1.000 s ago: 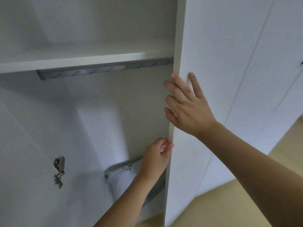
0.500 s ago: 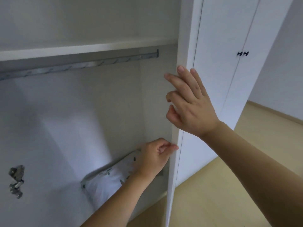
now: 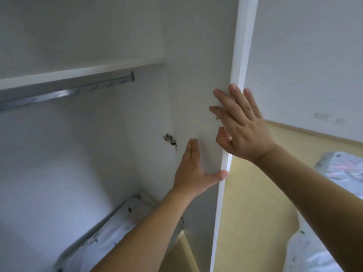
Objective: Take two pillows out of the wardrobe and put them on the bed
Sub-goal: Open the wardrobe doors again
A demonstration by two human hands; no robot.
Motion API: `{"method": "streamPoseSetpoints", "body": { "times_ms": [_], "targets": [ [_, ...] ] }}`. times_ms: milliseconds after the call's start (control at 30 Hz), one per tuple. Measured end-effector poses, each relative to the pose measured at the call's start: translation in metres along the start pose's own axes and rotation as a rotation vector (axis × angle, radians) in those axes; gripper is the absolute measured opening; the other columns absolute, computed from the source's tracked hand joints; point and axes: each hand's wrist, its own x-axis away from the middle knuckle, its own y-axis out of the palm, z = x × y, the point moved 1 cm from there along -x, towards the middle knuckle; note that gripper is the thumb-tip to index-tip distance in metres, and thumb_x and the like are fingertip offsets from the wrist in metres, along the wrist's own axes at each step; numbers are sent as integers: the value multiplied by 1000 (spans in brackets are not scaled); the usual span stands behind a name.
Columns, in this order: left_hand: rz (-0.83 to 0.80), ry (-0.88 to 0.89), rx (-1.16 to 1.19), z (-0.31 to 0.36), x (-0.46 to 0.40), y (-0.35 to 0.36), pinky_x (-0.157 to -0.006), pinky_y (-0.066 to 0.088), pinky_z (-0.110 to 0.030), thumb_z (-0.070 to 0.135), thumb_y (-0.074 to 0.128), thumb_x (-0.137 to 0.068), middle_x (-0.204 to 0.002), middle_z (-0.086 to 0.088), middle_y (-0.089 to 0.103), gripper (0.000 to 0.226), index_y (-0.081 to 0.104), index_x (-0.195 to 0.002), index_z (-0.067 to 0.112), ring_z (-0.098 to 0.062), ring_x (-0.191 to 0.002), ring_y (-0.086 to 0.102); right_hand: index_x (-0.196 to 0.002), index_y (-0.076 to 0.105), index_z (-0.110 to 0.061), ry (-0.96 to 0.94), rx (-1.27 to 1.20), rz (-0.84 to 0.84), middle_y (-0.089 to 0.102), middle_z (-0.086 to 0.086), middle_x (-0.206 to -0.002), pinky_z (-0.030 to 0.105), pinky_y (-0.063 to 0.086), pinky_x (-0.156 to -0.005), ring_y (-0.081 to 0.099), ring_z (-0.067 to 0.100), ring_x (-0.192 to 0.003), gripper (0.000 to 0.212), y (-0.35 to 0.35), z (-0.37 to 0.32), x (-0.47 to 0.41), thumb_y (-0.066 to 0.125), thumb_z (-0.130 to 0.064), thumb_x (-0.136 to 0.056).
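1. White board is all either hand touches: the left hand [image 3: 193, 169] lies flat on the inner face of the wardrobe door [image 3: 202, 79], fingers straight and together, thumb hooked round the door's free edge.
2. Higher up, the right hand [image 3: 242, 126] spreads across that same edge, fingers apart and pointing up, palm against the edge. Neither hand is closed on anything; both are pressed open against the door.
3. Just left of the left hand's fingertips, a metal hinge [image 3: 170, 139] sits on the inner face, so the door stands swung well out from the wardrobe.
4. Inside, a shelf [image 3: 78, 74] runs across with a rail [image 3: 64, 94] under it. Low down in the wardrobe lies a pillow [image 3: 110, 234], white with small dark marks, partly hidden by the left forearm. I can make out only this one; whether a second lies by it I cannot tell.
5. Off to the right, past the yellowish floor [image 3: 255, 203], pale patterned bedding [image 3: 345, 169] shows, probably the bed.
6. My reading: this is the door-opening step, and no pillow has been lifted yet.
7. Next, the hands need to leave the door, reach down into the wardrobe and take the pillow by its near end, wide and soft as it is, then carry it right to the bed.
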Motion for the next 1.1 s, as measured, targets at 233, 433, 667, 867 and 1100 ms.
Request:
{"method": "streamPoseSetpoints", "body": {
  "times_ms": [233, 433, 667, 867, 1100],
  "targets": [
    [57, -21, -127, 42, -51, 56, -114, 7, -64, 86, 54, -58, -162, 0, -13, 135, -14, -152, 18, -15, -149, -8, -141, 47, -13, 67, 284, -164, 32, 5, -154, 53, 15, -118, 23, 25, -146, 58, -3, 65, 30, 49, -26, -85],
    [115, -96, -111, 76, -85, 90, -108, 4, -72, 81, 58, -58, -162, -8, -9, 137, -16, -151, 12, -26, -149, 2, -145, 40, -13, 77, 420, -317, 27, 5, -157, 50, 14, -119, 20, 24, -147, 57, 6, 108, 46, 45, -25, -89],
    [129, -133, -161, 94, -122, 122, -107, 12, -73, 79, 56, -56, -159, -22, -3, 141, -13, -150, -1, -39, -146, 11, -147, 36, -9, 18, 471, -355, 27, 10, -157, 47, 19, -119, 23, 26, -146, 54, 22, 144, 52, 40, -19, -94],
    [124, 13, -256, 61, -131, 128, -106, 12, -73, 91, 43, -61, -160, -20, 1, 135, -7, -152, 5, -37, -148, 5, -146, 35, -1, 51, 442, -308, 27, 16, -156, 48, 20, -119, 21, 32, -146, 61, 35, 140, 54, 39, -6, -85],
    [-17, 37, -562, -57, -113, 66, -116, -4, -62, 76, 30, -86, -161, -1, -21, 96, -23, -149, 28, -21, -149, -15, -146, 33, 2, 40, 163, -454, 22, 18, -157, 48, 13, -120, 17, 32, -147, 72, 88, 73, 48, 49, -15, -78]
  ]
}}
